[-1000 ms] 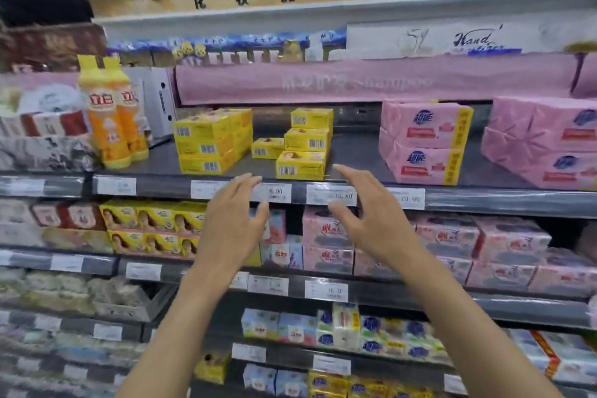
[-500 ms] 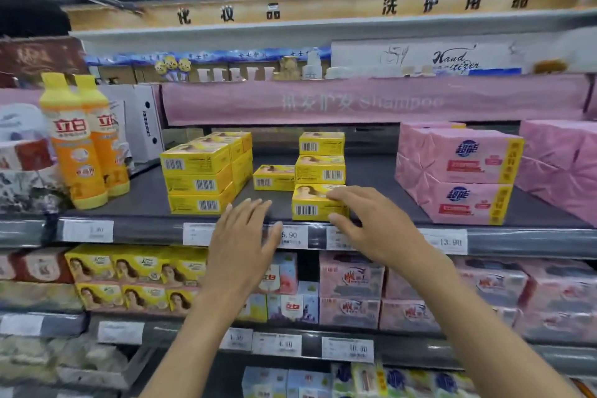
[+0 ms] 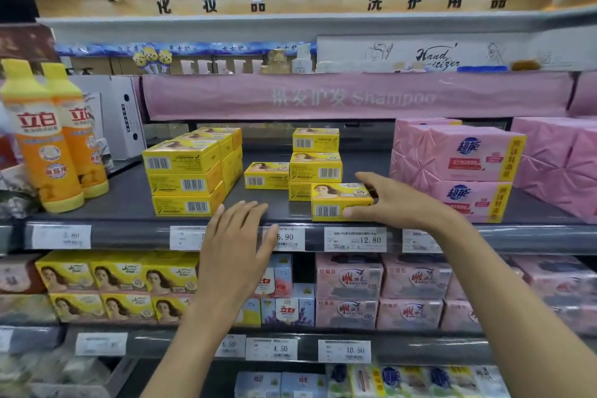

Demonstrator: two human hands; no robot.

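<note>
Head view: the right hand (image 3: pixel 397 200) grips the yellow soap box (image 3: pixel 339 202) lying just left of its palm, apparently to face it at the shelf (image 3: pixel 129 200) edge, while the left hand (image 3: pixel 235 252), fingers relaxed and empty, hovers nearby.

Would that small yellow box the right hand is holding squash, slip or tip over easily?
The yellow box has crisp, square edges, so it is probably stiff card that holds its shape in the right hand. Low and flat, it should slide on the smooth shelf rather than roll or tip. Its glossy print may be slightly slippery.
</note>
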